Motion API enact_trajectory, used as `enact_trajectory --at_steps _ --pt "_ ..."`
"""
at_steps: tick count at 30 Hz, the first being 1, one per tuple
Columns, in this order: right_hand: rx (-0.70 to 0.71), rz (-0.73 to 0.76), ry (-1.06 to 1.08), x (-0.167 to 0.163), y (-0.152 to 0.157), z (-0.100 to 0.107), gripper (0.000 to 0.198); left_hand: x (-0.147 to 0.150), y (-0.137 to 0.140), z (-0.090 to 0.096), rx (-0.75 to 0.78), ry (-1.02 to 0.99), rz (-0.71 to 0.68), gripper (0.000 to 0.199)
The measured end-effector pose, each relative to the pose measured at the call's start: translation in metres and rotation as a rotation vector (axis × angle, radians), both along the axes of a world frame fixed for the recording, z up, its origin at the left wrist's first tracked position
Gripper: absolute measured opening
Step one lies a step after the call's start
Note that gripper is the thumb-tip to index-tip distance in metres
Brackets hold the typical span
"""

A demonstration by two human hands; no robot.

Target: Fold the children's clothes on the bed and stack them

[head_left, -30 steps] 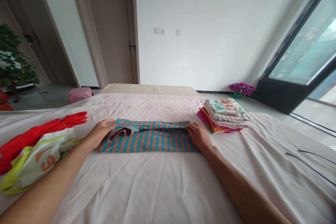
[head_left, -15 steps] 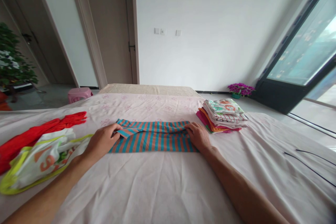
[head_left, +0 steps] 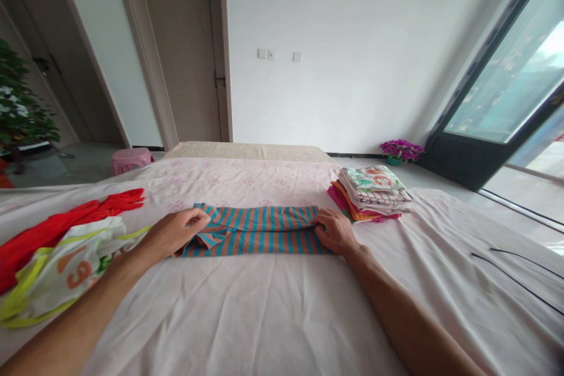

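A garment with blue and brown stripes [head_left: 268,241] lies folded into a long flat strip on the bed, its kind unclear. My left hand [head_left: 178,230] is closed at its left end, fingers curled over the cloth, where a small flap is bunched and turned out. At the opposite end, my right hand [head_left: 337,230] grips the edge with bent fingers. Left of my left forearm lies a white printed garment with yellow trim [head_left: 66,276]. Behind that, a red garment [head_left: 83,214] is spread lengthwise.
A stack of folded clothes [head_left: 372,194] stands just beyond my right hand. The pink bed sheet [head_left: 264,311] is wrinkled in front. Two thin black cords [head_left: 515,282] lie at the right. A pink stool [head_left: 131,160] and purple flowers [head_left: 400,150] stand past the bed.
My left hand has turned over, and the flap at the garment's left end has shifted downward and bunched. My right hand stays at the right end, its fingers more curled.
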State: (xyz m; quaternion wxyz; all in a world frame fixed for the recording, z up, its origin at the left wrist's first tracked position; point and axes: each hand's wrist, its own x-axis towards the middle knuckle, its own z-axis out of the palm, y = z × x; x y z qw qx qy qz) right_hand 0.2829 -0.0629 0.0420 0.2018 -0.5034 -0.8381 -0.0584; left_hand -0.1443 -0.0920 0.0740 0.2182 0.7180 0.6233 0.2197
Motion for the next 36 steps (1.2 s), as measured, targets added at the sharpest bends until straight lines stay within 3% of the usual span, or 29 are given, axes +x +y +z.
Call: enact_trajectory --at_steps 4,9,12,16,18,21,23,27,31,36 --pt "-0.017 0.081 -0.051 0.000 -0.003 0.000 0.021 0.023 0.019 -0.001 0.055 -0.064 -0.156 0.054" --pt "-0.121 0.075 -0.059 0.007 -0.009 0.002 0.027 0.024 0.048 -0.049 0.111 0.295 -0.066 0.055" --pt "-0.176 -0.044 -0.023 0.014 -0.011 0.007 0.027 0.013 0.056 -0.071 0.128 0.426 0.016 0.061" --pt "-0.154 -0.253 0.137 0.004 -0.006 0.022 0.035 0.005 0.054 -0.079 0.092 0.454 0.003 0.073" --pt "-0.154 -0.203 0.199 -0.014 -0.001 0.029 0.039 0.007 0.049 -0.079 0.092 0.466 0.023 0.073" --pt "-0.176 -0.001 0.112 -0.052 0.009 0.030 0.047 0.012 0.042 -0.077 0.084 0.494 0.067 0.071" --pt "-0.205 0.108 0.030 -0.077 0.015 0.022 0.053 0.015 0.039 -0.076 0.074 0.511 0.073 0.070" --pt "-0.303 0.130 -0.071 -0.101 0.021 -0.006 0.063 0.014 0.037 -0.075 0.090 0.516 0.062 0.070" --pt "-0.303 0.036 -0.131 -0.078 0.024 -0.026 0.064 0.009 0.037 -0.078 0.108 0.511 0.063 0.071" --pt "-0.295 -0.155 -0.238 -0.026 0.025 -0.030 0.062 0.004 0.034 -0.082 0.122 0.539 0.092 0.071"
